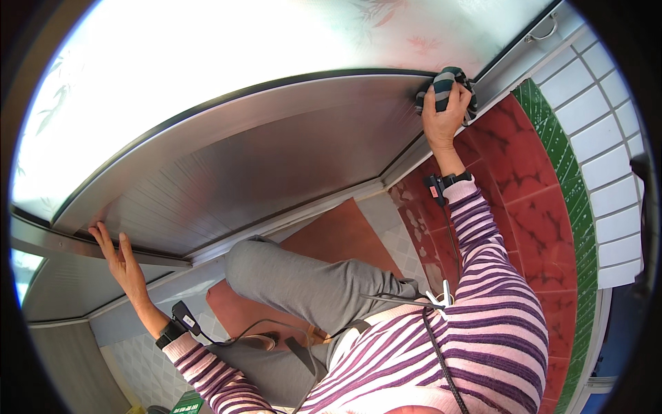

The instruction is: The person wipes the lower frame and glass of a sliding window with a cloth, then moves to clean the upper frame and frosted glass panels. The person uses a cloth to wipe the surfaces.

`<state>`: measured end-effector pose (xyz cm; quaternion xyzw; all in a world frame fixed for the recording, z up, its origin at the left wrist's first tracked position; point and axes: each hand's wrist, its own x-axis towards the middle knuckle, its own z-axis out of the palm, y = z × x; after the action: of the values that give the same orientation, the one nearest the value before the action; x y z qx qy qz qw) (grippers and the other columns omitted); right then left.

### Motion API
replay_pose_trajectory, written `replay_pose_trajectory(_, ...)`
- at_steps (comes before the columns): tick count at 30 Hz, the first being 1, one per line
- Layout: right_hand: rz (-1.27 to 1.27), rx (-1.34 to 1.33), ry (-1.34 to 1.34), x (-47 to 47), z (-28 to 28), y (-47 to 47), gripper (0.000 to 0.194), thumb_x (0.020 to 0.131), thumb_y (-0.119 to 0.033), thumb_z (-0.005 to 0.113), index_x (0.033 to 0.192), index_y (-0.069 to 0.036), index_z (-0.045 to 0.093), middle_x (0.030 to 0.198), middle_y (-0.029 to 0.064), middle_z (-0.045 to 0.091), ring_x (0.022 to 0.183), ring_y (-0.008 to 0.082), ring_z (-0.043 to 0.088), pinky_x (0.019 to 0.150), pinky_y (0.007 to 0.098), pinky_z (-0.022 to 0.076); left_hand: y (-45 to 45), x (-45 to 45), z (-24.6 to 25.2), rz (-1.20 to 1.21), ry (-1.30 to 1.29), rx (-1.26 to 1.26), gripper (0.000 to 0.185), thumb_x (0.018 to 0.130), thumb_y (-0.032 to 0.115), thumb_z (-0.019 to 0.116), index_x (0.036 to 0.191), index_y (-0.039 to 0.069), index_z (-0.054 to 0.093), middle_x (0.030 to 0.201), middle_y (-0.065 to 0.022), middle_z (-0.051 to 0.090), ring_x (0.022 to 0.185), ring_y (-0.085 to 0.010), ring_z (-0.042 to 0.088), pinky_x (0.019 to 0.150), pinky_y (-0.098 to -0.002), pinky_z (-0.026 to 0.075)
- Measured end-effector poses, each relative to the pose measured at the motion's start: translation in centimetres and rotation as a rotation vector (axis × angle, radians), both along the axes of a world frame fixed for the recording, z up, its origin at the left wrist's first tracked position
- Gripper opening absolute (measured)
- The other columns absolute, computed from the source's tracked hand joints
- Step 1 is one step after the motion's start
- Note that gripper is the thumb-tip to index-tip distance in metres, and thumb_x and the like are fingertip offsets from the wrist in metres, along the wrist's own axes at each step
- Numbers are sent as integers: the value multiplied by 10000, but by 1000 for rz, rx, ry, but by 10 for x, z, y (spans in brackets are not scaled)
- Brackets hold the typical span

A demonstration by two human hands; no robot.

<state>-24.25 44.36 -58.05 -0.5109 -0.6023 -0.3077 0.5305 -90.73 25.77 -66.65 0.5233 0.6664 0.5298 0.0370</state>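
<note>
My right hand (445, 116) holds a dark green, grey and black striped cloth (444, 88) against the right end of the metal door frame, at the corner below the frosted glass pane (232, 46). The glass bears printed leaf patterns. At the left, my left hand (120, 259) holds nothing; its spread fingertips rest on the metal frame beside the lower grey panel (279, 155). Both wrists wear black straps with small cabled devices.
A metal handle (543, 32) sits on the frame at the upper right. Red tiles (538, 233), a green border (569, 207) and white tiles (600, 165) cover the right wall. A reddish-brown mat (336, 233) lies on the floor under my bent legs. A green box (187, 403) stands at the bottom left.
</note>
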Motion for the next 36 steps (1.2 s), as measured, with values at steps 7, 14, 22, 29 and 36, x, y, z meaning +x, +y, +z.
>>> replay_pose_trajectory(7, -311, 2, 283, 69, 9, 32, 502, 919, -346, 665, 1215, 55, 606, 1099, 281, 613, 1006, 450, 600, 903, 502, 486, -1, 0, 0, 14, 50, -8, 580, 1075, 330, 565, 1602, 166, 387, 1728, -100, 166, 1557, -227, 242, 1115, -322, 394)
replay_pose_trajectory(14, -59, -126, 132, 20, 6, -4, 495, 911, -255, 683, 1295, 28, 549, 1139, 253, 549, 1037, 427, 575, 908, 465, 483, -4, 1, -1, 11, 11, 12, 592, 1069, 302, 577, 1604, 142, 378, 1724, -123, 168, 1553, -235, 251, 1108, -333, 409)
replay_pose_trajectory(22, 278, -168, -123, -100, 16, -39, 536, 851, -178, 767, 1289, 41, 546, 1145, 232, 538, 1048, 410, 577, 912, 447, 501, 2, 1, -2, 1, 8, 42, 588, 1066, 255, 575, 1607, 150, 370, 1725, -120, 160, 1553, -251, 250, 1124, -377, 419)
replay_pose_trajectory(29, 10, -59, 56, -32, 30, -16, 529, 895, -286, 725, 1280, 39, 565, 1143, 214, 570, 995, 397, 624, 882, 460, 519, -3, 9, 2, -17, -39, 27, 605, 1055, 254, 588, 1610, 166, 364, 1725, -110, 158, 1560, -264, 238, 1132, -408, 428)
replay_pose_trajectory(36, 50, -24, -12, -71, 11, -23, 534, 895, -244, 714, 1287, 70, 532, 1122, 244, 546, 1017, 430, 586, 879, 477, 507, 0, 10, 2, -6, -43, 30, 621, 1049, 272, 595, 1612, 161, 356, 1728, -105, 142, 1566, -280, 222, 1123, -420, 440)
